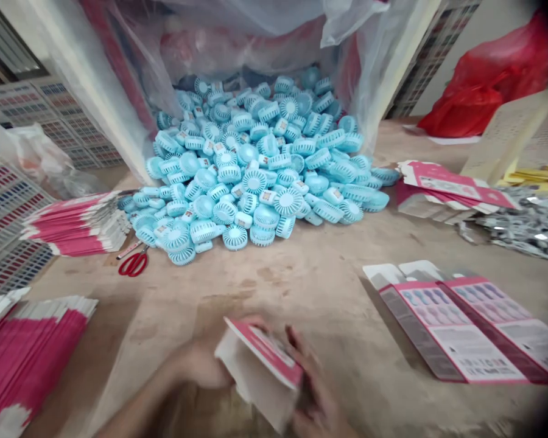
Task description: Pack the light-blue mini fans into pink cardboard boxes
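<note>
At the front middle of the table, both hands hold a pink and white cardboard box [265, 365], tilted and partly opened out, its pale inside facing me. My left hand [210, 362] grips the box from the left and behind, most of its fingers hidden. On the right side, my right hand [313, 383] is closed around the other edge, blurred by motion. Two pink and grey printed boxes [475, 347] lie side by side to the right of my hands. A large heap of light blue handheld fans [256, 176] spills toward me from the back.
Flat pink cartons are stacked at the left [77, 225] and front left [36, 359]. Red-handled scissors [133, 264] lie near the heap. More cartons [452, 188], grey cords [530, 222] and a red plastic bag [488, 85] sit at the right. Plastic sheeting [265, 18] hangs behind.
</note>
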`<state>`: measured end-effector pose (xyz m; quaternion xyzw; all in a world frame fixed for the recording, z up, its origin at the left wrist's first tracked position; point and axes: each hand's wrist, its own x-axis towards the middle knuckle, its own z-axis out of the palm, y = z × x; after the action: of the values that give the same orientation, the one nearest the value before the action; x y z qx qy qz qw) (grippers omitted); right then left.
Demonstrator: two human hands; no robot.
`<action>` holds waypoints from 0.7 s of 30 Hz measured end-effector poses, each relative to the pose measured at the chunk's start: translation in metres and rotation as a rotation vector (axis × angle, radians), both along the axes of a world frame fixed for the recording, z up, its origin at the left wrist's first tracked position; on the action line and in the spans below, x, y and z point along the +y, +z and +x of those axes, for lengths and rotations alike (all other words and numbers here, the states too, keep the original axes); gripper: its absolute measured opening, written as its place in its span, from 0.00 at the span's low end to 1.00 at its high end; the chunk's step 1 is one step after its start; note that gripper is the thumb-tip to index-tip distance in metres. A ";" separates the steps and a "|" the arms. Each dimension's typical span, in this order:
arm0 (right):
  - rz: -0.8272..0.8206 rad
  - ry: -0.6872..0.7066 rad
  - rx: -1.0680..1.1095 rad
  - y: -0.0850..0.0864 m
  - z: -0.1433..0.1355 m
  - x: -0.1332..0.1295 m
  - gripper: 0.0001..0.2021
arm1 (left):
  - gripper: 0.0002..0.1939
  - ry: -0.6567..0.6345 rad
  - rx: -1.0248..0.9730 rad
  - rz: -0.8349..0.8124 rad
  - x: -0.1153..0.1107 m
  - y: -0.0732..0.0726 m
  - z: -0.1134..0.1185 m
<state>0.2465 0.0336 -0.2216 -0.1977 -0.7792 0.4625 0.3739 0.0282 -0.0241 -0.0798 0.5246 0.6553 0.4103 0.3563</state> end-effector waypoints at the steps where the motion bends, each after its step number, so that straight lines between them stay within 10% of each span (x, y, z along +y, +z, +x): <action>1: 0.001 0.017 -0.005 0.002 -0.002 0.001 0.29 | 0.19 0.074 0.198 0.007 0.012 0.000 -0.020; 7: -0.026 0.029 -0.014 -0.001 -0.011 0.010 0.28 | 0.24 0.583 0.632 0.000 0.075 0.013 -0.124; 12: -0.116 0.052 -0.069 -0.005 -0.010 0.010 0.28 | 0.25 0.753 0.120 0.411 0.048 0.038 -0.095; 15: -0.090 0.052 -0.072 0.001 -0.012 0.013 0.30 | 0.30 0.431 -0.271 0.567 0.018 0.050 -0.050; 18: -0.103 0.055 -0.055 0.005 -0.014 0.015 0.30 | 0.26 0.030 -0.199 0.395 0.005 0.056 -0.020; 21: -0.190 0.086 -0.041 0.007 -0.015 0.016 0.27 | 0.26 -0.105 0.010 0.221 0.004 0.051 -0.016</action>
<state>0.2312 0.0498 -0.2147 -0.2078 -0.7472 0.5457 0.3173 0.0122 -0.0202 -0.0287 0.5966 0.5793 0.4582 0.3139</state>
